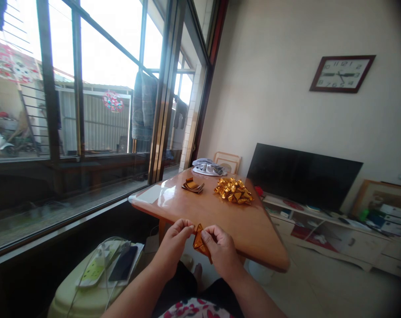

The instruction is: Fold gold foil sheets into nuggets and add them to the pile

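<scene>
My left hand (174,243) and my right hand (220,249) meet at the near edge of the wooden table (220,212). Both pinch a small folded piece of gold foil paper (199,242) between the fingertips, held just in front of the table edge. Farther back on the table lies a pile of folded gold paper pieces (234,191). To its left sits a small stack of flat gold paper sheets (193,185).
A bundle of cloth (207,168) lies at the table's far end. Left of my lap a pale stool (88,291) holds a power strip and a dark phone (123,264). A window wall runs on the left, a dark TV (300,176) and low cabinet on the right.
</scene>
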The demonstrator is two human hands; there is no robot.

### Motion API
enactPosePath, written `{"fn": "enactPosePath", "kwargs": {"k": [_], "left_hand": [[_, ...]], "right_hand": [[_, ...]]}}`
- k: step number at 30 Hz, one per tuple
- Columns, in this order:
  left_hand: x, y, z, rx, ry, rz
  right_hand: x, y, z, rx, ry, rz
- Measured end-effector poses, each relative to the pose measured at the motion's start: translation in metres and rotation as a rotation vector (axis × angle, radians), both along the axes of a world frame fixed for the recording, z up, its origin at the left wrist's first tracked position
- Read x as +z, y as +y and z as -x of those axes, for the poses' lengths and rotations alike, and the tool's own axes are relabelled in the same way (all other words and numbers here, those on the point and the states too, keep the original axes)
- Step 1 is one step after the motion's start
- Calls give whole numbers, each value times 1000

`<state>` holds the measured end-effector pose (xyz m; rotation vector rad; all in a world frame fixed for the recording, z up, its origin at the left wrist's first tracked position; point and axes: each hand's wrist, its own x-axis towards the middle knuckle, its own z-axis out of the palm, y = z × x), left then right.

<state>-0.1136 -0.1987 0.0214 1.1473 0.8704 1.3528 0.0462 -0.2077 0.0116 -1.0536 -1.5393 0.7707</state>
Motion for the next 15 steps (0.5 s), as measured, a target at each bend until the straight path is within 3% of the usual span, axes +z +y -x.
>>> {"fn": "enactPosePath", "kwargs": {"k": [5,9,15], "left_hand": [[0,2,5,-49,32,-43],[-2,4,7,-141,31,-73],[-2,7,11,-165,53,-60]], "right_hand": [[3,-1,0,129,207,178],[7,-4,-1,149,196,188],[11,-7,-3,220,184,205]]}}
